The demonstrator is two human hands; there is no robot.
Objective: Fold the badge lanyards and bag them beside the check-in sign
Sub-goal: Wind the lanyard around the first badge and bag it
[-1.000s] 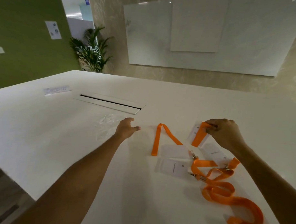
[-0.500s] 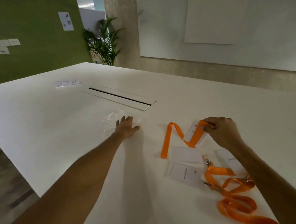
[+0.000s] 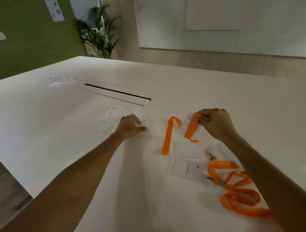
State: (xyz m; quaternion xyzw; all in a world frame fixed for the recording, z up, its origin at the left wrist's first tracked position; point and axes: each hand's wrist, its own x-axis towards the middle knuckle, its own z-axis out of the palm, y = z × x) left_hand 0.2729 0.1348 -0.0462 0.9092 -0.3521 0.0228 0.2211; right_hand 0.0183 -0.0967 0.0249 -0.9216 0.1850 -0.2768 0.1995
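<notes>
My right hand (image 3: 215,124) pinches a folded orange lanyard strap (image 3: 191,128) against its white badge card (image 3: 188,125), lifted slightly off the white table (image 3: 53,129). The strap's free end (image 3: 169,133) trails down onto the table. My left hand (image 3: 131,126) grips the edge of a clear plastic bag (image 3: 112,118) lying on the table. Two more badge cards (image 3: 186,168) and a tangle of orange lanyards (image 3: 238,193) lie at the near right. The paper check-in sign (image 3: 60,79) lies flat at the far left.
A cable slot with a lifted lid (image 3: 118,93) sits between the sign and the bag. The table's left edge (image 3: 11,170) drops to a wooden floor. A potted palm (image 3: 98,34) and a wall whiteboard (image 3: 221,24) stand beyond the table.
My left hand reached forward onto the clear bag and its fingers curled on the plastic. My right hand kept its pinch on the folded lanyard. The view turned left, showing the sign.
</notes>
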